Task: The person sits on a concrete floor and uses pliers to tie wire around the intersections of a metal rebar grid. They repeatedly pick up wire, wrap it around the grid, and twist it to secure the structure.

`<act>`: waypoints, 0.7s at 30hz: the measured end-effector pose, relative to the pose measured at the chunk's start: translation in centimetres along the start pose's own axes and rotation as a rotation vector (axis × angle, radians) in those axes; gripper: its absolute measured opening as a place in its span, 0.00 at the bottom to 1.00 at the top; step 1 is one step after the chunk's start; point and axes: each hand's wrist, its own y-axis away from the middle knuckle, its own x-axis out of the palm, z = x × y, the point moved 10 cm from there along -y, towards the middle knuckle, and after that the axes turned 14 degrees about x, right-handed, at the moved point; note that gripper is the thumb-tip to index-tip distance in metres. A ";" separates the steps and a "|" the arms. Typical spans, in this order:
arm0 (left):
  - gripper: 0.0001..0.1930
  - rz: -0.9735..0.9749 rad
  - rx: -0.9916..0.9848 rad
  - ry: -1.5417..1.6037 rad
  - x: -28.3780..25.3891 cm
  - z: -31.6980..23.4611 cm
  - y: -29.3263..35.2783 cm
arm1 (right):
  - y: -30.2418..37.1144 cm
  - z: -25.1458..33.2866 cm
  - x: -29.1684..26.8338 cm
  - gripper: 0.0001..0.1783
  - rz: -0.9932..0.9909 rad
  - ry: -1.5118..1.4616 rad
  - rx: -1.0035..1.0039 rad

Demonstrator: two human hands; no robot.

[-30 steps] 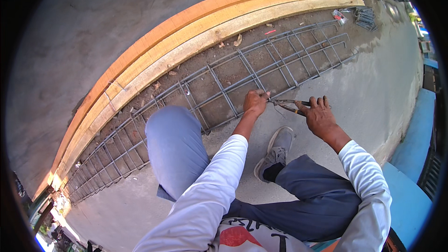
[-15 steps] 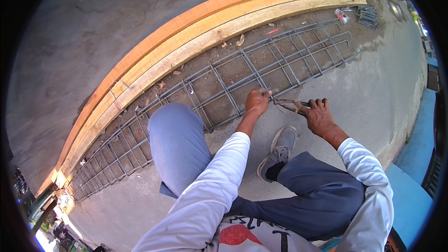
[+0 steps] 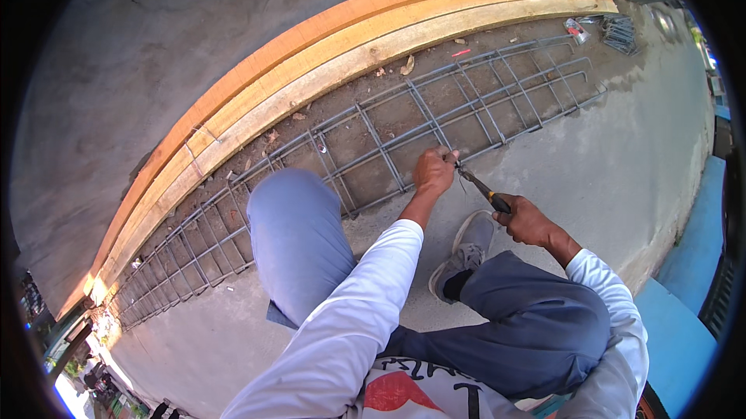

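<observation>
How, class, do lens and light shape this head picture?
Head view: fisheye distortion bows the wooden planks and steel cage; black corners surround the scene; glare bleaches the lower-left edge; the pliers are hard to make out at their tip.

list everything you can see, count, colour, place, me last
Steel bar cage: one, grey, across the middle.
Wooden planks: three, orange to pale yellow, along its far side.
Pliers: one, dark with yellow, at the cage's near edge.
Bent steel pieces: one pile, grey, upper right.
Packet: one, pale and red, beside that pile.
Thin strip: one, red, between cage and planks.
Dry leaves: several, brown, there too.
Concrete floor: one, grey, around the shoe.
Panels: at least two, blue, right edge.
Shoe: one, grey, below the cage.
Trouser legs: two, bluish, lower middle.
Sleeves: two, white, lower part.
Left hand: one, at the cage's near edge.
Right hand: one, on the pliers.
</observation>
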 end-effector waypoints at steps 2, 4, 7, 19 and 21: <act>0.17 -0.021 -0.010 0.000 -0.1 0.0 0.3 | -0.3 -1.1 1.8 0.17 0.248 -0.482 0.080; 0.17 -0.027 -0.027 -0.004 -0.3 0.3 0.0 | -0.4 -1.4 3.3 0.17 0.455 -0.835 0.119; 0.18 -0.020 -0.001 -0.015 0.1 0.3 -0.4 | -0.2 -1.3 4.6 0.24 0.694 -1.154 0.069; 0.19 0.045 -0.006 0.098 0.3 0.6 -0.3 | -1.1 -0.5 1.3 0.25 0.536 -0.822 0.040; 0.19 0.033 0.005 0.077 0.4 0.6 -0.2 | -1.2 -0.6 1.5 0.25 0.571 -0.880 0.026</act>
